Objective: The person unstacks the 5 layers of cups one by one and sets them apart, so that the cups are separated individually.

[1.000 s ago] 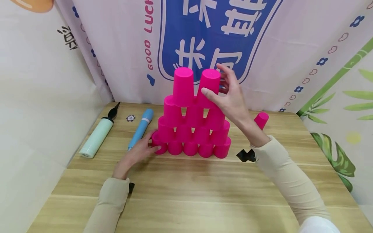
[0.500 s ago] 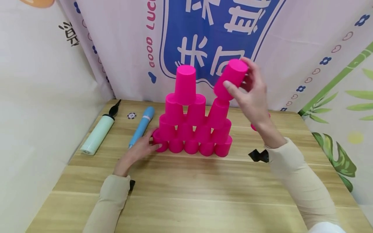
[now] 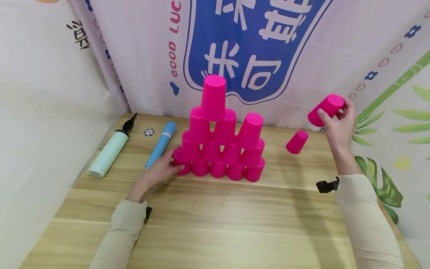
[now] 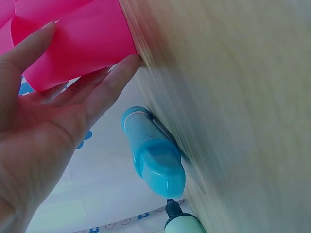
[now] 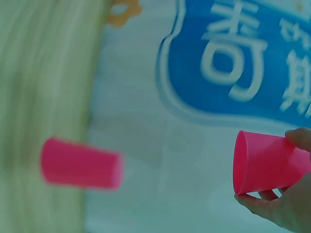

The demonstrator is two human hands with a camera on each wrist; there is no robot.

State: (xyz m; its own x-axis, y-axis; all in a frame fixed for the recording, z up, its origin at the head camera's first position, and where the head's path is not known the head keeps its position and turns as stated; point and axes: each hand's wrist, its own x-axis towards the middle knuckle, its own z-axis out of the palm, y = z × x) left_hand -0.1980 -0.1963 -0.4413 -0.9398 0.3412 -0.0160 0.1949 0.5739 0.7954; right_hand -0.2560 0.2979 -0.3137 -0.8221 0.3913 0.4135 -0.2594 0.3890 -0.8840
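Pink plastic cups, all mouth down, form a stepped tower on the table. A single cup stands at its top; below it is a row of three, whose right cup bears nothing. My left hand grips the leftmost bottom cup. In the left wrist view, the thumb lies on that cup's near side and the straight fingers run along its far side. Away to the right, my right hand holds a tilted cup in the air. Below it, a lone cup stands on the table.
A mint-green hand pump with a black nozzle lies at the left. Beside it are a poker chip and a light blue pump-like tube. A printed cloth hangs behind the wooden table.
My right hand has lifted the right-hand top cup off the tower and carried it rightward, tilted. My left hand has stayed at the bottom left cup.
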